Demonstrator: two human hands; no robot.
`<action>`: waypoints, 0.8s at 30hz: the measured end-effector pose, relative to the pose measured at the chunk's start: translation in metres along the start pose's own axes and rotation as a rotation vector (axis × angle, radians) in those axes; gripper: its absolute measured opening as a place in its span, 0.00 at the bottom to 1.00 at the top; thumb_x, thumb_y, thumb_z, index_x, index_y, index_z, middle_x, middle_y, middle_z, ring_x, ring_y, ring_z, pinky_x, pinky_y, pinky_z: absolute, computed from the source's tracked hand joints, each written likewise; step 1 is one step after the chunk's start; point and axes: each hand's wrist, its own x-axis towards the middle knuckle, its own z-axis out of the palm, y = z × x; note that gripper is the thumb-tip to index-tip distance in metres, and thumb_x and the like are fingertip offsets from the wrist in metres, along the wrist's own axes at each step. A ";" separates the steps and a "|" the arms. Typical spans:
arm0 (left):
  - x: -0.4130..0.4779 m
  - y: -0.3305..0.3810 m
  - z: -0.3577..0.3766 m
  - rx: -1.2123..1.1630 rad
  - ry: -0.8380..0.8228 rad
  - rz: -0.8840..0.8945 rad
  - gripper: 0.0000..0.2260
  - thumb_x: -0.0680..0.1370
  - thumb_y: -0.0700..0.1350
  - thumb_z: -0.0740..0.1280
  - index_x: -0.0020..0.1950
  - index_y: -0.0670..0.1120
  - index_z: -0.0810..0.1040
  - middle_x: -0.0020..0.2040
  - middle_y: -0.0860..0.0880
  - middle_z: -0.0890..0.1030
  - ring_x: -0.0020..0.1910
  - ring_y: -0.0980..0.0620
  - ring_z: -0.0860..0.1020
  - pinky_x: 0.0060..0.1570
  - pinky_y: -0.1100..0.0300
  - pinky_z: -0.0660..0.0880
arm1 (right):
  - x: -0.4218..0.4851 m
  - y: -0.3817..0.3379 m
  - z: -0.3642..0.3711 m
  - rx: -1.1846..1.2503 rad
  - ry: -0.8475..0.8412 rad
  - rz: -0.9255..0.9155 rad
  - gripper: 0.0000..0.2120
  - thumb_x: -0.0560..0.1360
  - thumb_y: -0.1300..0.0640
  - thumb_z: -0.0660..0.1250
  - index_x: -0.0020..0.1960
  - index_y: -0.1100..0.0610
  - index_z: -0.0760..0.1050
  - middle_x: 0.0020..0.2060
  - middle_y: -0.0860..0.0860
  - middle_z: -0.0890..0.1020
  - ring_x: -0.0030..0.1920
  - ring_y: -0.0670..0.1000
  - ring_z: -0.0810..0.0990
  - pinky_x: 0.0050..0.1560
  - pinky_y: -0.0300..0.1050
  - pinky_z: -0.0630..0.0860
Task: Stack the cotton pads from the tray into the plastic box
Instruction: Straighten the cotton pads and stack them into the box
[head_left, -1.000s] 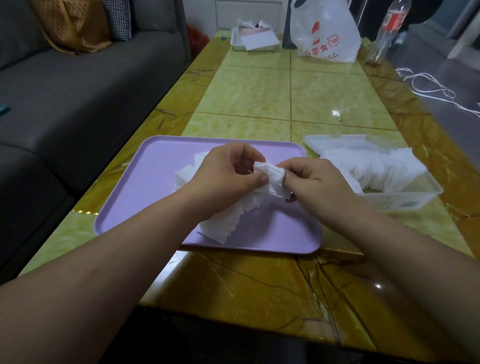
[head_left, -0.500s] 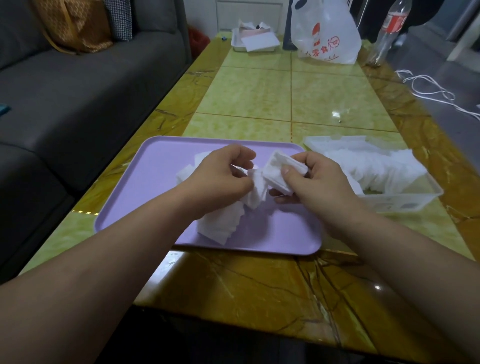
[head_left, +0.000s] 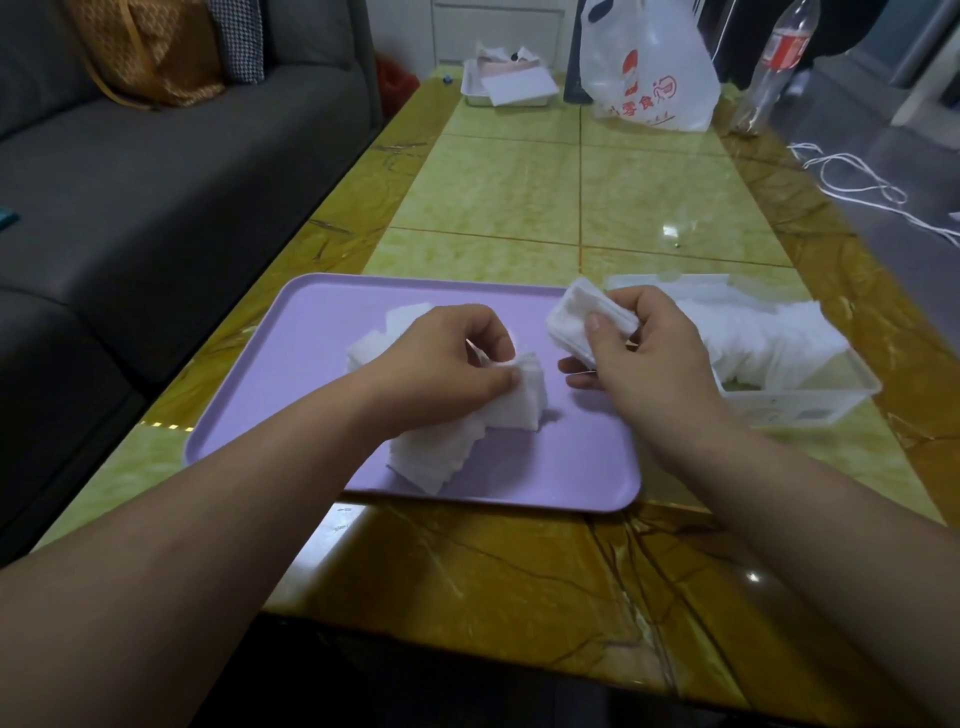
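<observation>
A lilac tray (head_left: 322, 332) lies on the table with a slumped row of white cotton pads (head_left: 441, 457) on it. My left hand (head_left: 447, 364) pinches the upper end of that row over the tray's middle. My right hand (head_left: 644, 358) holds a small bundle of pads (head_left: 569, 322) lifted above the tray's right part, apart from the row. The clear plastic box (head_left: 795, 410) stands just right of the tray and holds many white pads (head_left: 769, 338) leaning in a row.
A grey sofa (head_left: 156, 182) runs along the table's left side. At the far end stand a white plastic bag (head_left: 649, 78), a small tray with papers (head_left: 509, 88) and a bottle (head_left: 774, 62). A white cord (head_left: 857, 182) lies at the right.
My hands have pulled apart. The right hand has separated a bundle of pads from the row and lifted it up and to the right; the left hand stays on the remaining pads.
</observation>
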 end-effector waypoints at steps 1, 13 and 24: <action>-0.001 0.001 -0.003 -0.081 0.003 0.000 0.04 0.76 0.44 0.75 0.49 0.47 0.82 0.37 0.57 0.80 0.32 0.63 0.74 0.32 0.73 0.71 | 0.001 0.001 0.000 -0.022 -0.001 0.005 0.04 0.84 0.59 0.62 0.57 0.53 0.73 0.50 0.54 0.84 0.42 0.52 0.88 0.45 0.54 0.86; -0.001 -0.002 0.004 -0.405 -0.018 -0.060 0.04 0.78 0.38 0.72 0.52 0.42 0.81 0.40 0.53 0.83 0.34 0.55 0.78 0.31 0.60 0.75 | -0.001 0.001 0.002 0.120 -0.230 0.150 0.12 0.81 0.66 0.65 0.54 0.52 0.84 0.48 0.54 0.89 0.51 0.54 0.87 0.58 0.60 0.83; -0.001 -0.006 0.010 -0.527 -0.087 -0.004 0.06 0.78 0.36 0.73 0.54 0.38 0.81 0.49 0.43 0.87 0.48 0.51 0.84 0.51 0.57 0.80 | -0.001 0.001 0.002 0.146 -0.234 0.188 0.12 0.82 0.64 0.64 0.58 0.55 0.84 0.49 0.56 0.88 0.50 0.54 0.86 0.58 0.57 0.82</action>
